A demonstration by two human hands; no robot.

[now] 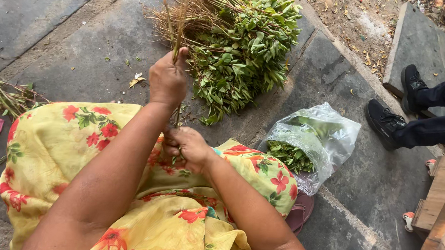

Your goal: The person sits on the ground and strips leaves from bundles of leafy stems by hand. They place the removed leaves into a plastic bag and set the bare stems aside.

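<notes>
Stone floor (77, 56) | left hand (167, 82) raised, fisted on stalks (177, 31) | right hand (188, 149) low, pinching stalks' lower end

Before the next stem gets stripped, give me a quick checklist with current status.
1. Left hand gripping the thin brown bare stem: ok.
2. Right hand closed on the stem's lower end: ok.
3. Pile of green leafy branches on the grey stone floor within arm's reach: ok.
4. Clear plastic bag holding picked green leaves, mouth open: ok.
5. Leaves left on the held stem: cannot tell.
6. Bystander's black shoes apart from the bag: ok.
</notes>
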